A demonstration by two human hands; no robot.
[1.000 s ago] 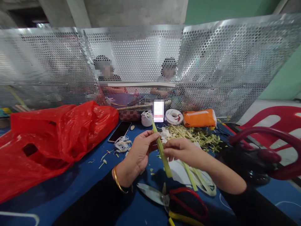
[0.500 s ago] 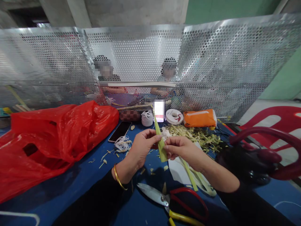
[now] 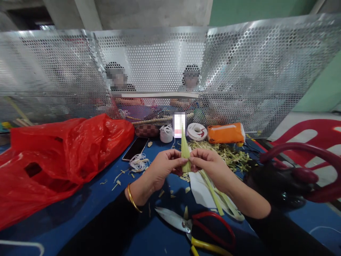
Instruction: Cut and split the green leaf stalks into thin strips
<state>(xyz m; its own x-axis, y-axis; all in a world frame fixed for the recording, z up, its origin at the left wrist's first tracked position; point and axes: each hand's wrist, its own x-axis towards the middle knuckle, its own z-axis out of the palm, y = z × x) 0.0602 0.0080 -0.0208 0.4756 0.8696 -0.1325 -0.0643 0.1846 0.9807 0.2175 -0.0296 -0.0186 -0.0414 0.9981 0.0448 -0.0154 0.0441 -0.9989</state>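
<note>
Between both hands stands a pale green folded leaf piece (image 3: 184,147), its narrow tip pointing up and away. My left hand (image 3: 166,164) pinches its lower left side, thumb across the front. From the right, my right hand (image 3: 206,161) closes thumb and fingers on its lower right edge. Beneath my right hand, long green leaf strips (image 3: 213,193) lie over a white sheet (image 3: 199,190). Large scissors (image 3: 183,224) with a red and a yellow handle rest on the blue table (image 3: 128,220), nearer to me.
A red plastic bag (image 3: 71,149) fills the left, beside a phone (image 3: 135,148) and tangled white string (image 3: 139,163). At the back are a yarn ball (image 3: 166,133), a ribbon spool (image 3: 197,131) and an orange packet (image 3: 226,133). Leaf scraps (image 3: 234,156) and a dark kettle (image 3: 277,181) stand right.
The leaf piece has turned more upright, and its lower end has risen slightly. My right hand has moved up a little, level with my left; both still grip the leaf.
</note>
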